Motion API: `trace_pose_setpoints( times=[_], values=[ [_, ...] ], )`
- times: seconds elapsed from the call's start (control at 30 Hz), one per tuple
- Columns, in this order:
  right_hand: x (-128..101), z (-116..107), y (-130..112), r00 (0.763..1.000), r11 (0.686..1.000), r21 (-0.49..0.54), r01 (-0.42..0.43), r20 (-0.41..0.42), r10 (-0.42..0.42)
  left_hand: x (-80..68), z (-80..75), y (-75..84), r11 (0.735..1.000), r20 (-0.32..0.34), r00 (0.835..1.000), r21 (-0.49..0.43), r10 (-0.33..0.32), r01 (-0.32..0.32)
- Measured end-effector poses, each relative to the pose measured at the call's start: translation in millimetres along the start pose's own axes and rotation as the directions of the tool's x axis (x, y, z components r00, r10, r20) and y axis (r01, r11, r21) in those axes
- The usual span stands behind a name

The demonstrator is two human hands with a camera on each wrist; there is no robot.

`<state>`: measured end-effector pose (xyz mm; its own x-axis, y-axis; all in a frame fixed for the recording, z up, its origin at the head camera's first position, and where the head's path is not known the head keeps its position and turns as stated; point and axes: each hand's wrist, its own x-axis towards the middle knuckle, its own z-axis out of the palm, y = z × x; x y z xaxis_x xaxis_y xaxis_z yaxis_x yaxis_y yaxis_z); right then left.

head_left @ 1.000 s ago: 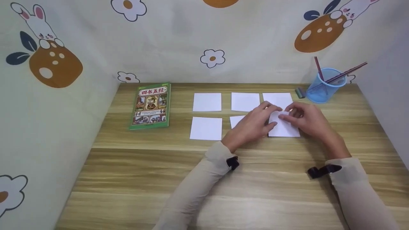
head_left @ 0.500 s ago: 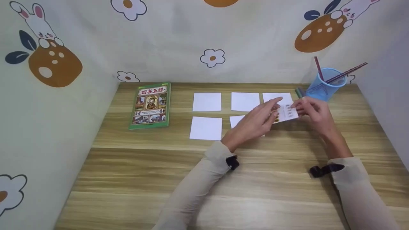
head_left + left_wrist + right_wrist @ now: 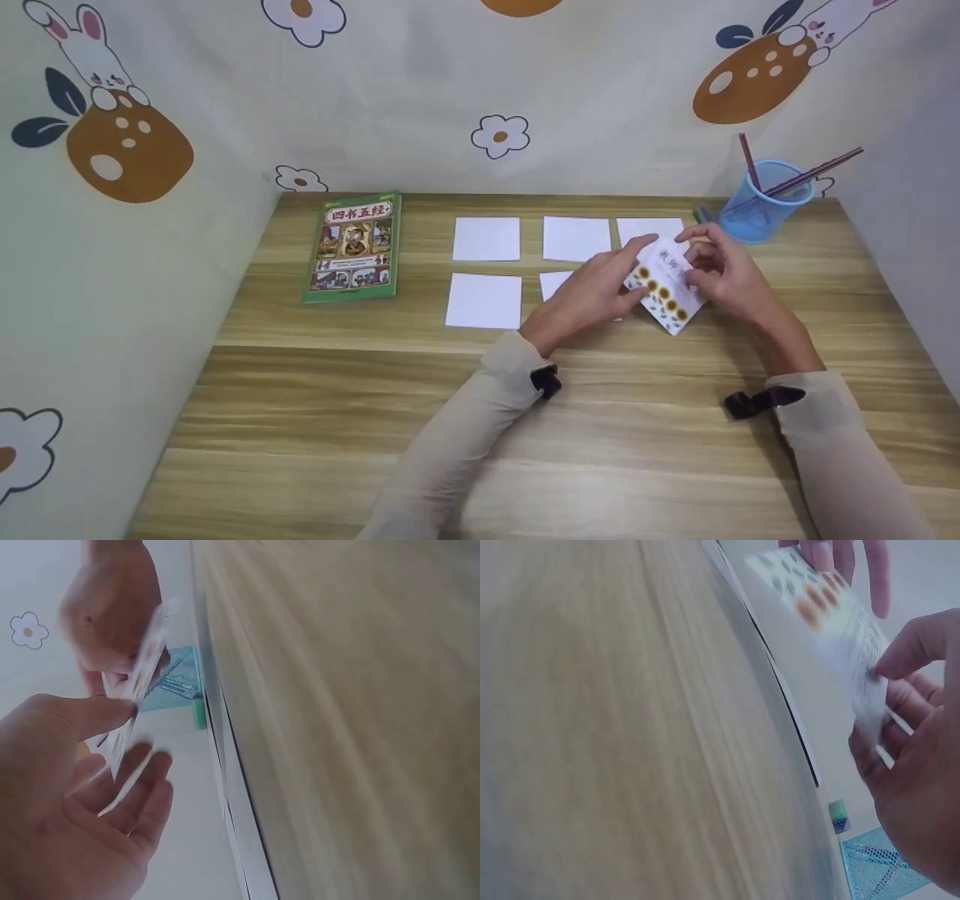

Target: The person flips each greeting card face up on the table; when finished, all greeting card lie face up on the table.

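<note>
A square white card [image 3: 666, 296] with printed sunflowers and handwritten-looking characters is held up, tilted, between both hands in the head view. My left hand [image 3: 589, 292] holds its left edge, the thumb on the printed face and the fingers behind. On the opposite side my right hand [image 3: 739, 281] pinches the card between thumb and fingers. The right wrist view shows the card's sunflowers [image 3: 817, 604] under the left thumb. Blank white cards lie in rows on the table: a left one [image 3: 486, 238], a lower left one [image 3: 483, 300], and one [image 3: 555, 282] partly hidden by my left hand.
A green-covered book [image 3: 354, 247] lies at the left of the wooden table [image 3: 360, 412]. At the back right stands a blue mesh pen cup [image 3: 761, 210] with dark red pencils, beside a small green block [image 3: 703, 215]. A patterned cloth [image 3: 390, 97] hangs behind.
The card showed a blank side, then was flipped so its sunflower side faces up, and has turned to a diagonal position. The right hand moved with it; the left stayed almost in place.
</note>
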<state>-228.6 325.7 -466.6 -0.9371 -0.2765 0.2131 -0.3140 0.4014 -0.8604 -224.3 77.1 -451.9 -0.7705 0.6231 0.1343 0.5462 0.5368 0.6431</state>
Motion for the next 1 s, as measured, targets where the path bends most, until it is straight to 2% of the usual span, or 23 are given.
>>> trace_pose_setpoints(
  times=[0.1,0.17,0.3,0.5,0.63,0.87,1.0],
  values=[
    [-0.5,0.6,2.5,0.999,0.987,-0.155,-0.045,0.015,0.048,-1.1,0.4,0.6,1.0,0.061,0.998,0.005,-0.006,0.006],
    [-0.8,1.1,4.5,0.997,0.974,-0.218,-0.055,0.047,0.066,-2.7,0.7,0.9,0.999,0.087,0.996,0.052,-0.007,0.002],
    [-0.2,2.0,8.2,0.987,0.96,-0.27,-0.073,0.12,0.109,-5.6,1.7,0.6,0.993,0.134,0.991,0.119,-0.017,0.001],
    [0.7,2.8,6.4,0.97,0.945,-0.306,-0.114,0.17,0.173,-5.4,3.6,2.0,0.993,0.218,0.975,0.117,-0.046,0.021],
    [1.6,3.1,6.7,0.971,0.937,-0.342,-0.075,0.187,0.146,-5.4,4.8,2.4,0.992,0.241,0.969,0.128,-0.054,0.023],
    [3.1,5.1,6.2,0.976,0.919,-0.394,0.015,0.207,0.072,-6.0,4.8,3.2,0.982,0.244,0.969,0.188,-0.029,-0.018],
    [1.3,4.8,4.3,0.974,0.908,-0.417,0.022,0.213,0.075,-6.2,4.1,3.3,0.98,0.245,0.969,0.196,-0.017,-0.032]
  ],
)
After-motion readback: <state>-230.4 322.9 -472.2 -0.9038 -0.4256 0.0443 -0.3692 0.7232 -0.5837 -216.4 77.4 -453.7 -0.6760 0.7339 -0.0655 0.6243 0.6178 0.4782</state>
